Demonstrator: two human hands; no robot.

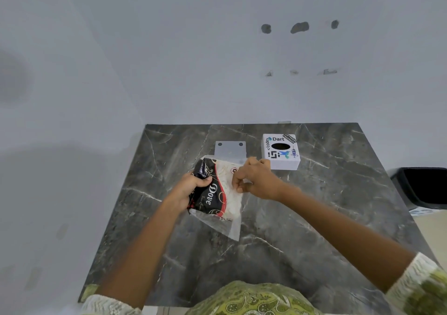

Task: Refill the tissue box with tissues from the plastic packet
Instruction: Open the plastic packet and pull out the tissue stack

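Two hands work the packet (pixel 217 193) above the middle of the dark marble surface (pixel 314 218). At nine o'clock of the packet, the left hand (pixel 191 188) has its grip closed tight around the black printed end. At three o'clock, the right hand (pixel 254 179) pinches the clear edge over the white tissues between thumb and fingers, a narrow grip. A grey plate (pixel 231 150) lies flat just beyond the packet at twelve o'clock. Further right, at one o'clock, the white tissue box (pixel 281 152) sits with its dark oval slot facing up (apparently empty). To open the packet cleanly, the left hand should probably steady the stack while the right pulls the film away, not the tissues.
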